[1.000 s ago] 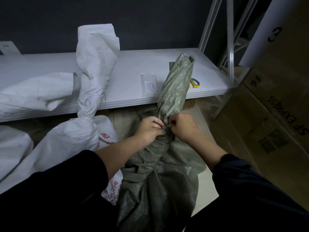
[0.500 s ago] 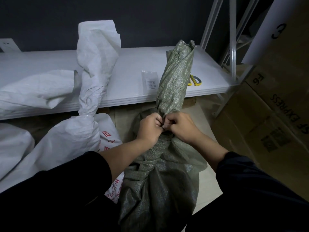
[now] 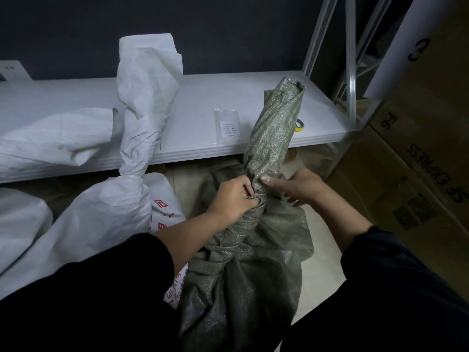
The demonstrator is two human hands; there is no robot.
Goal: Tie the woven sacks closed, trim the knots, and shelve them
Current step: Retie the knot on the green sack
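Observation:
A grey-green woven sack stands on the floor in front of me, its gathered neck twisted upright past the shelf edge. My left hand pinches a thin tie wound around the neck. My right hand rests on the neck's right side, thumb pressed to the fabric and fingers loosely spread. A white woven sack with red print stands to the left, its neck twisted and tied. Yellow-handled scissors lie on the shelf, mostly hidden behind the green neck.
A low white shelf runs across the back with a small clear labelled bag on it and another white sack lying at its left. Stacked cardboard boxes stand close on the right, beside the shelf's white uprights.
My hands were pressed together at the tie; the right hand has now drawn away to the right and opened its fingers. The view shifted slightly.

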